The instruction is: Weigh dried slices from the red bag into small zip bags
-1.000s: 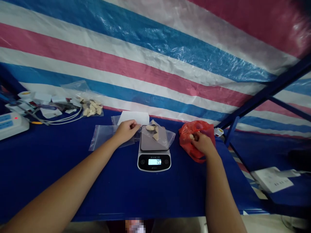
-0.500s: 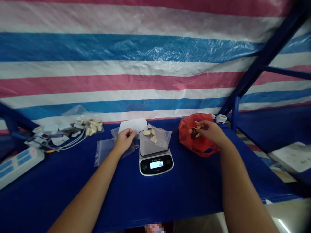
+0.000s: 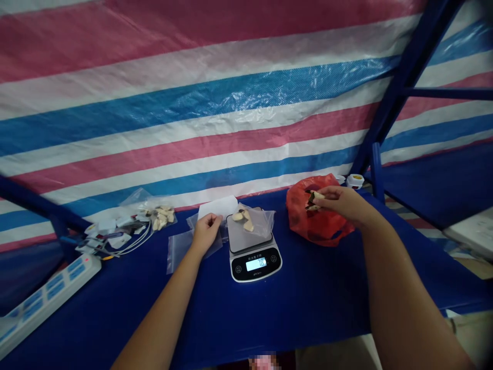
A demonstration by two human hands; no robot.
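The right hand (image 3: 342, 201) pinches pale, dark-edged pieces (image 3: 314, 198) firmly above a red plastic bag (image 3: 298, 216). The half-curled left hand (image 3: 206, 234), grip indeterminate, sits just beside a clear plastic bag (image 3: 256, 222) on a silver-and-black digital scale (image 3: 254, 267).

Back wall: woven plastic tarpaulin (image 3: 231, 118), striped pink, white and blue, creased, with a dull sheen. At right, blue steel shelving frame (image 3: 408, 67) with upright post and diagonal strut. Work surface: bench under dark blue sheeting (image 3: 308, 303). Along its left side, white power strip (image 3: 50, 303), red lamp lit. Lower right, pale floor (image 3: 472, 334), probably tile; view poor. Light flat.
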